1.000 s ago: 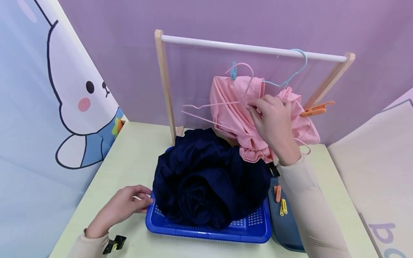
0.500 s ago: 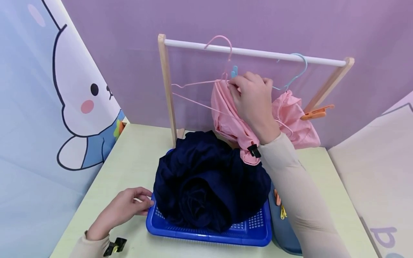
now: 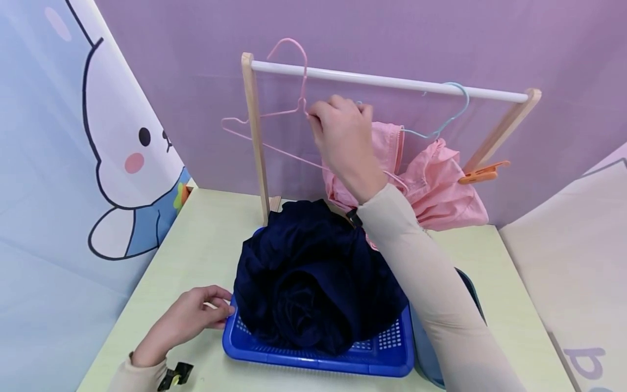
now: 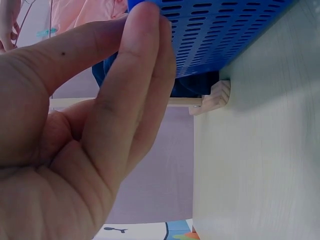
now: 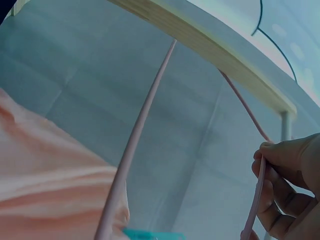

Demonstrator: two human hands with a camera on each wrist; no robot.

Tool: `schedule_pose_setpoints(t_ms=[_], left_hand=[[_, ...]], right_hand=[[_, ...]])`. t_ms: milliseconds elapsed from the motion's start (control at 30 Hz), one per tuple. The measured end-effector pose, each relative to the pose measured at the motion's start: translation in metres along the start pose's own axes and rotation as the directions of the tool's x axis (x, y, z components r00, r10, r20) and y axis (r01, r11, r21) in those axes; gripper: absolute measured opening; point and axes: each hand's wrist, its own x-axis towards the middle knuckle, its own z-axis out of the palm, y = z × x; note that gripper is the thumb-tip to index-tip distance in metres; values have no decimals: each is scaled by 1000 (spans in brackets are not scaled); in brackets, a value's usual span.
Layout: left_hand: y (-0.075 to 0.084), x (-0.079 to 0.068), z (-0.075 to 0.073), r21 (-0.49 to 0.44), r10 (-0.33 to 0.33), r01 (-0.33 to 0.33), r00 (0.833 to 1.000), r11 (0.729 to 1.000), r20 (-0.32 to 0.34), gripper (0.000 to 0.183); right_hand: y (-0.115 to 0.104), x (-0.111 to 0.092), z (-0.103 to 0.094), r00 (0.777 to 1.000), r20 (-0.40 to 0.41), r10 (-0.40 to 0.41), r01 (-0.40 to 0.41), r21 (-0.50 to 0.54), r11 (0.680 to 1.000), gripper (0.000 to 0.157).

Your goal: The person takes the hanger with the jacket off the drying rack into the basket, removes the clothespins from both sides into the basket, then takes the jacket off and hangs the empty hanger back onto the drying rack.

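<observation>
My right hand (image 3: pixel 345 141) pinches a pink clothes hanger (image 3: pixel 305 76) by its shoulder, just below the neck. Bare of clothes, the hanger has its hook rising above the rack's white rail (image 3: pixel 382 80) near the left end. In the right wrist view, thumb and fingertips grip the hanger's wire (image 5: pixel 259 185). My left hand (image 3: pixel 188 316) pinches the left rim of a blue plastic basket (image 3: pixel 318 359). Bundled navy fabric (image 3: pixel 313 283) fills the basket. Behind my right wrist, a pink garment (image 3: pixel 443 185) hangs from a light blue hanger (image 3: pixel 460 112).
An orange clothespin (image 3: pixel 480 174) clips the pink garment's right side. The rack's left wooden post (image 3: pixel 256 136) stands close behind the basket. To the basket's right, a blue-grey tray (image 3: pixel 428 348) lies partly under my right sleeve. A purple backdrop (image 3: pixel 196 109) closes off the back.
My right hand has moved left and up with the pink hanger, from in front of the pink garment to the rail's left end. The left hand has stayed at the basket's rim.
</observation>
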Motion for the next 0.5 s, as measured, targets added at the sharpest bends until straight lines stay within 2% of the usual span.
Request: schedule_pose_setpoints(t_ms=[233,500], left_hand=[[-1,0,1,-2,0,0,1000,1000,0,32],[-1,1,0,4,3,-3,1000,1000,-4,30]], right_hand=[[-7,5,16,996,73,44,-41,-47,998,17],[-11,5,27,990,133,50,-41,-65,997,16]])
